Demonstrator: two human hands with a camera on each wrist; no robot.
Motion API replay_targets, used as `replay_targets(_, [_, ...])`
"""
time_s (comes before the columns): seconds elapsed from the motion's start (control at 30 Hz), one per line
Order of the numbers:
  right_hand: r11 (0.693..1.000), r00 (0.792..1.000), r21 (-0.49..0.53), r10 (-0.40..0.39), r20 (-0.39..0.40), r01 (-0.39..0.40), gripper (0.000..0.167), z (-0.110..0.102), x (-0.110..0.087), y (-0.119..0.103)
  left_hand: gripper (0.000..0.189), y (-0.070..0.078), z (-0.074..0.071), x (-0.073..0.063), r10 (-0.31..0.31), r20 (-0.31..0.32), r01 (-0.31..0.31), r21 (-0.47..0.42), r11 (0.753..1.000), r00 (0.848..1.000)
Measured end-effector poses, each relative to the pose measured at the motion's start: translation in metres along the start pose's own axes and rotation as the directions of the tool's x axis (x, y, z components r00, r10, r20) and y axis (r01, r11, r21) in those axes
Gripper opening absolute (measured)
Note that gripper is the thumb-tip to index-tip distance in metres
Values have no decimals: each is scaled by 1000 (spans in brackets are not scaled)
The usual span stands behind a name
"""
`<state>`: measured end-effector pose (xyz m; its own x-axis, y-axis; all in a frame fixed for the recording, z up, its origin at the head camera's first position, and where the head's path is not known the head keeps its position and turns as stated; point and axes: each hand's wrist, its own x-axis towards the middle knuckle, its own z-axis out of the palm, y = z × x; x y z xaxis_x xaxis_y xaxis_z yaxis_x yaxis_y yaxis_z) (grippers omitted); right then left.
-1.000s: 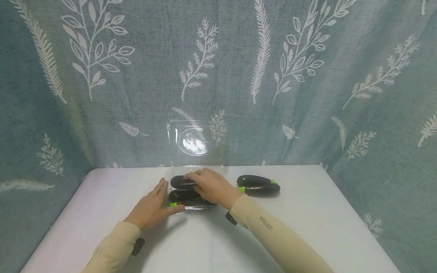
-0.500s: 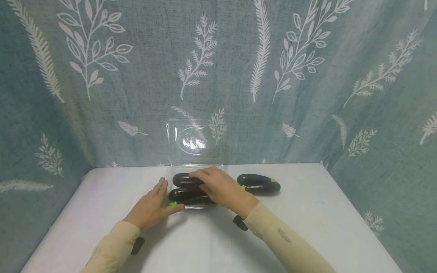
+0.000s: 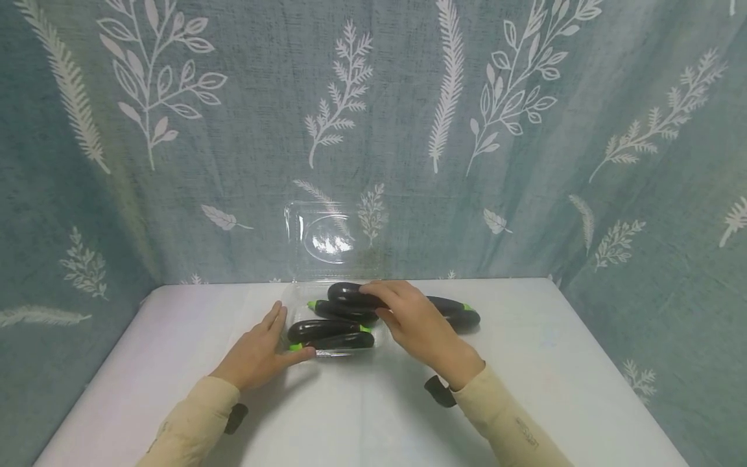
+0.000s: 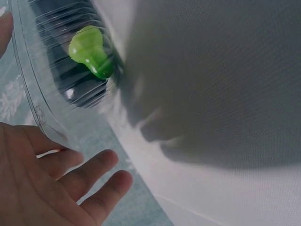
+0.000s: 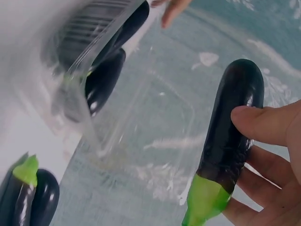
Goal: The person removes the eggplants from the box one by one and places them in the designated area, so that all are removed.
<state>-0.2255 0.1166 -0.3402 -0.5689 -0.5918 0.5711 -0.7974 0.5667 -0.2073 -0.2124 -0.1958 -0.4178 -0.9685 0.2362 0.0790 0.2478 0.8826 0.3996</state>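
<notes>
My right hand [image 3: 417, 327] grips a dark eggplant [image 3: 348, 293] above the right part of a clear plastic clamshell box [image 3: 344, 354]. The right wrist view shows that eggplant [image 5: 230, 113] between thumb and fingers, its green stem end [image 5: 204, 200] pointing down in that picture. Several eggplants are in view; three lie in the box: a rear one [image 3: 344, 312], a middle one [image 3: 323, 329] and a front one [image 3: 341, 342]. My left hand [image 3: 257, 360] rests at the box's left front corner, fingers extended along the side and thumb at the front wall.
The box's clear lid [image 3: 329, 243] stands raised at the back against a leaf-patterned curtain [image 3: 408, 130]. Right of the box, partly behind my right hand, two more eggplants [image 3: 463, 319] lie together on the white tabletop [image 3: 554, 389].
My right hand has lifted an eggplant from the back of the box and carried it to the right, uncovering the rear eggplant. My left hand stays in place.
</notes>
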Motion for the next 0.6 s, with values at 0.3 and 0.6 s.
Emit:
replay_targets(0.3, [998, 997, 3, 70, -25, -70, 43, -8, -22, 24, 118, 2, -1, -2, -4, 4, 4, -4, 1000, 1000])
replay_targets(0.6, [987, 988, -31, 154, -29, -155, 45, -16, -47, 46, 118, 2, 0, -1, -13, 8, 13, -7, 1000, 1000])
